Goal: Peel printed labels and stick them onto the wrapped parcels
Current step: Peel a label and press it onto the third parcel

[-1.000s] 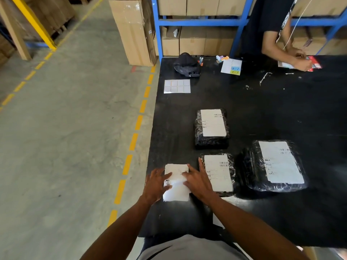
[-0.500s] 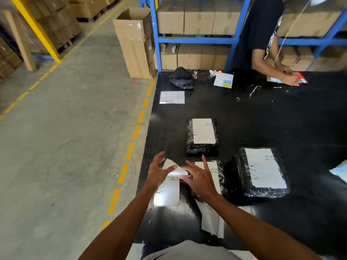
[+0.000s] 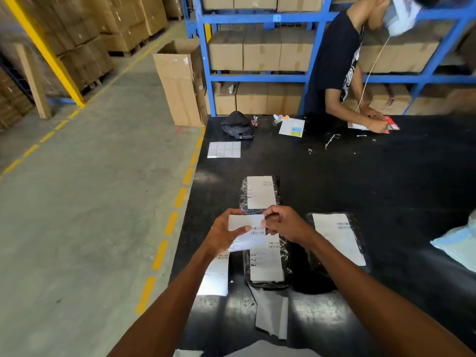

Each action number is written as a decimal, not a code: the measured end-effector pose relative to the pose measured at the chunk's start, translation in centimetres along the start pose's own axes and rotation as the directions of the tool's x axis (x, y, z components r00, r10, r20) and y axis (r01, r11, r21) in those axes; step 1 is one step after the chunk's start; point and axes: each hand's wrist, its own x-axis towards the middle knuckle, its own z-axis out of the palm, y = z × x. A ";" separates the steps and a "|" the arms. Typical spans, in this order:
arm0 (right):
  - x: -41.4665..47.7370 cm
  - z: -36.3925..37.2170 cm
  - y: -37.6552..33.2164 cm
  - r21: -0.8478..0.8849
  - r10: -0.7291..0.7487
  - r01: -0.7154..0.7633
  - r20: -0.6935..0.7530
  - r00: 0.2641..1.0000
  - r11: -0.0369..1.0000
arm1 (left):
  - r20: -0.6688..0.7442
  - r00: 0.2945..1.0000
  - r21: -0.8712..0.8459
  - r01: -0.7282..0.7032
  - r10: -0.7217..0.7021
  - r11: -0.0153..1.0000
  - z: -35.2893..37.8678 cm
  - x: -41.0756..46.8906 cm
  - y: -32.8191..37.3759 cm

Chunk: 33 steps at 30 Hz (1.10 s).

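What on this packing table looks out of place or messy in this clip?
A peeled backing strip lies crumpled at the near edge of the black table, below the nearest wrapped parcel. Small white scraps litter the far side. The three parcels' labels sit fairly straight.

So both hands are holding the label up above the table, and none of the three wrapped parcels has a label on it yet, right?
Not quite. The left hand and right hand do hold the label up above the table, but the head view shows all three wrapped parcels already labelled: far parcel, near parcel, right parcel.
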 end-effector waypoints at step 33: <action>-2.5 -3.9 -1.8 -0.001 0.004 -0.004 0.174 0.985 1.000 | -0.194 0.976 0.118 -0.077 0.100 0.990 2.9 -0.3 0.8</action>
